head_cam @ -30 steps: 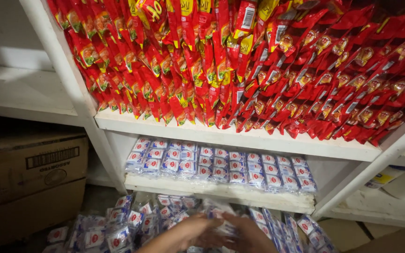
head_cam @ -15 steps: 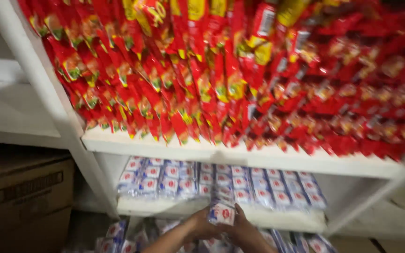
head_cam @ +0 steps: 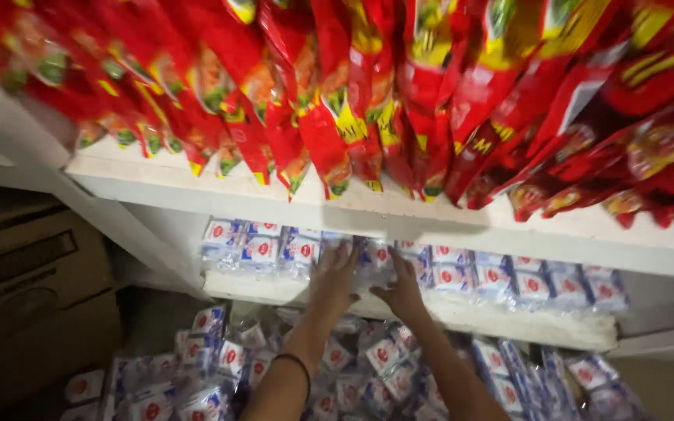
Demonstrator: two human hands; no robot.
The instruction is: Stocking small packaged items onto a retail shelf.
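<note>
I see a storeroom rack of white shelves filling the frame. Across the top, an upper shelf is crammed with hanging red snack packets. At the left edge sit brown cardboard boxes.

In the middle of the frame, a lower shelf carries a row of small clear-and-white sachet packs with red round marks, laid flat with their short ends facing me, the row's long axis running left to right. More of the same packs lie in a loose heap on the floor along the bottom of the frame.

My left hand, with a dark band on its wrist, and my right hand both reach up to the centre of the row, fingers spread against a blurred pack at the shelf's front. Neither grip is clenched; whether either is truly grasping the pack I cannot tell, because of motion blur.

I judge the step in hand is seating this pack into the row. The next move seems to call for pushing it level and flush with its neighbours.
</note>
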